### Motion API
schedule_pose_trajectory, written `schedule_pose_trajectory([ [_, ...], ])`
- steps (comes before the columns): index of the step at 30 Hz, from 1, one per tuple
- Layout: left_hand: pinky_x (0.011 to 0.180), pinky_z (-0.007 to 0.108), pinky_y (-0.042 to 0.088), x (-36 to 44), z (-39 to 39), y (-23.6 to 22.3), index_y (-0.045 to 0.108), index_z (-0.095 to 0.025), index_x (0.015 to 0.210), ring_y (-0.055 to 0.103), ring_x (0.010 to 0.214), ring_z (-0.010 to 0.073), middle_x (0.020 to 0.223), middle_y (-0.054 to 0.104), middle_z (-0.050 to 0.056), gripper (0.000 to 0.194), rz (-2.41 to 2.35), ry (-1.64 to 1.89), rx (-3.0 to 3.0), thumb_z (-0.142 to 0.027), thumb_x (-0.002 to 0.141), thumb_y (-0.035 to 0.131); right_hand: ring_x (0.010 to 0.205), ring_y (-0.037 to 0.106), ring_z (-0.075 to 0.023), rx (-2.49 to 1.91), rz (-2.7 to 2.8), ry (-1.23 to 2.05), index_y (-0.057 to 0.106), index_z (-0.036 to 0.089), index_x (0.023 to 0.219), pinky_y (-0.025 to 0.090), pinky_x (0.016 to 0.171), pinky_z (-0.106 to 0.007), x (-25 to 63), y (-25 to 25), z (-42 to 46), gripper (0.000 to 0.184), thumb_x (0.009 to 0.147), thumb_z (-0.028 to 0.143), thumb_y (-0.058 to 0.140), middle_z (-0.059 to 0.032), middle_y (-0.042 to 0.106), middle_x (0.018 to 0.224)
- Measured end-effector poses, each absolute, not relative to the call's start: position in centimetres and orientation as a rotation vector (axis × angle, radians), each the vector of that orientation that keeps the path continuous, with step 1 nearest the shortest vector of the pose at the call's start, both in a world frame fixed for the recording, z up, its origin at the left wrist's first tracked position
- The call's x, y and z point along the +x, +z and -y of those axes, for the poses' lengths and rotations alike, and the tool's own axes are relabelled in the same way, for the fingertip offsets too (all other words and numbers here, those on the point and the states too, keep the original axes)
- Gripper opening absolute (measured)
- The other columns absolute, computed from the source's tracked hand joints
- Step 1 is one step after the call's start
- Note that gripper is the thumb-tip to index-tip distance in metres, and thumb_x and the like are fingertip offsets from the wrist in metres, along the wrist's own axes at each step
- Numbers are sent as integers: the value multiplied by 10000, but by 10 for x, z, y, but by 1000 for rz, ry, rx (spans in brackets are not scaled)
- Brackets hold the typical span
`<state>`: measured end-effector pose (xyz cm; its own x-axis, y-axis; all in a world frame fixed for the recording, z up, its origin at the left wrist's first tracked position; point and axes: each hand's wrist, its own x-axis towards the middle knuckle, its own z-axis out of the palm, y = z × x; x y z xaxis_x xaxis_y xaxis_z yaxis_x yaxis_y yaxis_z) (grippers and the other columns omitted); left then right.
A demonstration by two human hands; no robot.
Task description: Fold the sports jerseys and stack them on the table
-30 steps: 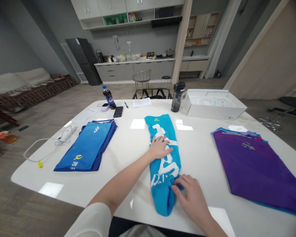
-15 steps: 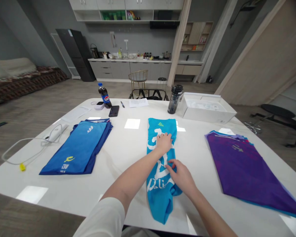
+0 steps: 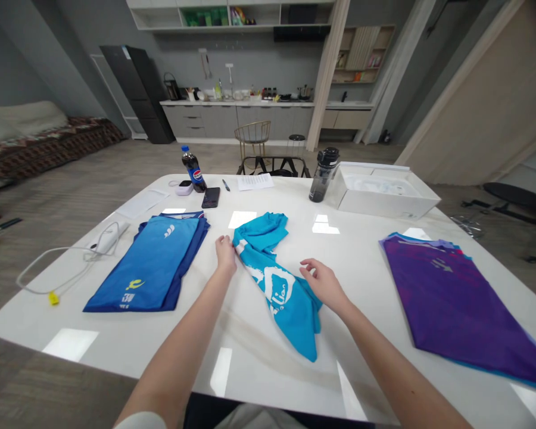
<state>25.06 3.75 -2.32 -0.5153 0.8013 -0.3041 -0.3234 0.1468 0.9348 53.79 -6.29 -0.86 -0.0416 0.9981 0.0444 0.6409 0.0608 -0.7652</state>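
Folds partly hide the lettered turquoise shirt (image 3: 276,279) — the distant printed sheet (image 3: 255,182) is too small to read.

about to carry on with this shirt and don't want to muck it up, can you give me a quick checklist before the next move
1. Left hand at the turquoise shirt: ok, at its upper left edge.
2. Right hand gripping the shirt: cannot tell; its fingers are near the right side, contact unclear.
3. Shirt lying flat: not ok, bunched and slanted.
4. Blue pile apart from the shirt: ok, a gap shows.
5. Purple pile apart from the shirt: ok, off to the right.
6. Soda bottle capped: ok, blue cap on.
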Motion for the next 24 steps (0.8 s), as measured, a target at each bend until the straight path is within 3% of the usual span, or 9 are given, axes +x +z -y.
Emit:
schedule_pose_trajectory([
  [3, 1204, 419, 352, 242, -27, -19, 541, -220, 1368, 477, 1384, 252, 1418, 545, 112, 502, -1788, 1484, 1416, -213, 868, 583, 770, 641, -184, -1630, 1891, 775, 725, 212, 1091, 476, 774, -308, 517, -13, 40, 274, 924, 370, 576, -37, 724, 951],
  [6, 1217, 477, 314, 257, -28, -15, 580, -214, 1369, 495, 1364, 304, 1427, 570, 123, 552, -1659, 908, 2241, -267, 826, 664, 861, 677, -203, -1640, 1951, 765, 744, 192, 1100, 478, 807, -297, 493, -15, 13, 270, 925, 343, 603, -60, 745, 964],
  [8, 1207, 502, 303, 268, -37, -15, 653, -212, 1285, 534, 1318, 329, 1373, 626, 123, 511, -1614, 619, 2354, -267, 781, 719, 886, 694, -210, -1684, 1954, 780, 751, 191, 1111, 481, 822, -292, 480, -15, -3, 263, 918, 318, 625, -62, 757, 961],
  [11, 1053, 447, 446, 271, -58, -17, 742, -205, 1058, 647, 1128, 307, 1165, 725, 112, 250, -1661, 508, 2242, -213, 822, 659, 857, 706, -202, -1716, 1945, 834, 749, 211, 1135, 488, 801, -282, 469, -18, -15, 264, 910, 296, 643, -41, 764, 929],
  [14, 855, 370, 511, 258, -74, -18, 742, -201, 902, 679, 924, 266, 929, 745, 72, 174, -1605, 725, 2029, -303, 895, 602, 833, 702, -196, -1696, 1925, 824, 741, 220, 1120, 489, 775, -280, 467, -19, -12, 257, 908, 335, 654, -33, 755, 911],
  [16, 778, 340, 513, 248, -79, -17, 711, -193, 794, 658, 816, 238, 773, 705, 38, 234, -1485, 949, 1744, -396, 884, 636, 800, 691, -193, -1676, 1902, 808, 728, 223, 1110, 486, 753, -284, 468, -18, -7, 276, 915, 401, 646, -27, 741, 883],
  [18, 733, 324, 522, 238, -81, -14, 688, -188, 803, 639, 760, 209, 718, 671, 18, 279, -1353, 1193, 1333, -458, 870, 660, 771, 675, -192, -1660, 1873, 779, 704, 229, 1133, 480, 717, -287, 466, -14, -5, 351, 917, 496, 631, -21, 720, 868],
  [21, 768, 335, 561, 213, -82, -3, 654, -205, 1001, 669, 816, 183, 855, 705, 37, 293, -1126, 1577, 654, -485, 921, 622, 798, 657, -206, -1711, 1843, 639, 677, 225, 1127, 469, 701, -296, 458, -8, -10, 453, 893, 609, 625, -33, 691, 894],
  [24, 899, 368, 569, 175, -78, 10, 601, -210, 1141, 688, 1017, 183, 1084, 702, 95, 245, -1096, 1816, 305, -390, 1000, 513, 869, 653, -219, -1773, 1858, 514, 670, 214, 1100, 466, 730, -303, 447, -4, -26, 441, 893, 602, 637, -61, 684, 979],
])
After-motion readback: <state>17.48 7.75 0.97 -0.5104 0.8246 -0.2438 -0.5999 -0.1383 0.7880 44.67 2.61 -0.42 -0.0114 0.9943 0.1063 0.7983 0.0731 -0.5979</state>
